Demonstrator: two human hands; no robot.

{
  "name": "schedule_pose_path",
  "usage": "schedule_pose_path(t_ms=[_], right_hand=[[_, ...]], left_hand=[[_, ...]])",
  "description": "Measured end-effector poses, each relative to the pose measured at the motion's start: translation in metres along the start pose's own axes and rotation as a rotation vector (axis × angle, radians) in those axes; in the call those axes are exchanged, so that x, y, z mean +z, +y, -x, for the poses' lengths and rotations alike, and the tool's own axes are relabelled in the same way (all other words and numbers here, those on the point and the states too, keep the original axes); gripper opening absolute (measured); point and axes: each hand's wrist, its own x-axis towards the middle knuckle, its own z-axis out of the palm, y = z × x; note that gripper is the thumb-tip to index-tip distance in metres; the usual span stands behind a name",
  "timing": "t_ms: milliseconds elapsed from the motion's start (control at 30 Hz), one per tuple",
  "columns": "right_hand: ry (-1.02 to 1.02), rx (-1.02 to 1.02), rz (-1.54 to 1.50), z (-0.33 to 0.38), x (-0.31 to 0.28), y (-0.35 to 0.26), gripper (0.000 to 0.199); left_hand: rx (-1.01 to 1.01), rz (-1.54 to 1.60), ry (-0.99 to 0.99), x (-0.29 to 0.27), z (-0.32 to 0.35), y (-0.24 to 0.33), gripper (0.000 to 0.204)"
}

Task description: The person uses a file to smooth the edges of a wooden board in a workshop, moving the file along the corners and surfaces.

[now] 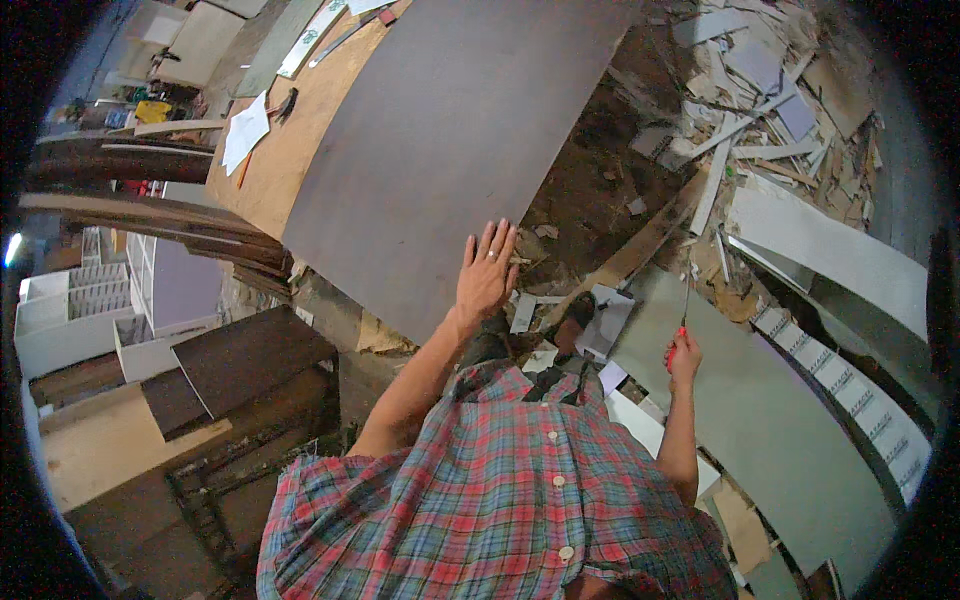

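A large dark brown board (420,150) lies on the workbench ahead of me. My left hand (488,265) rests flat on its near right corner, fingers stretched out and holding nothing. Off to the right, away from the board, my right hand (683,358) is closed round the red handle of a screwdriver (683,335). Its long thin shaft points away from me, and the tip is hard to make out. Below that hand a wide grey-green panel (740,390) leans or lies; which of the two, I cannot tell.
A hammer (287,104), white paper (246,132) and a pencil (245,168) lie on the bench's left part. Wood offcuts (760,130) heap up at the far right. Stacked curved boards (150,215) stand left, above dark panels (255,360). Scraps litter the floor near my shoe (572,322).
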Motion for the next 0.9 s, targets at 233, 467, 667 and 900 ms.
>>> schedule_pose_path(t_ms=[233,467,667,900], right_hand=[[-0.268,-0.255,-0.296,0.042,0.131,-0.099,0.028],[-0.835,-0.832,0.109,0.186,0.310,-0.177,0.055],[-0.450,-1.047,0.495,0.214,0.379,-0.169,0.057],[0.095,-0.576,0.399,0.152,0.345,-0.089,0.051]], left_hand=[[-0.113,0.164,-0.039,-0.018,0.066,0.012,0.073],[-0.521,1.925,0.280,-0.093,0.044,-0.021,0.065],[-0.816,1.388,0.435,-0.090,0.055,-0.247,0.033],[-0.785,0.248,0.284,-0.075,0.059,-0.555,0.036]])
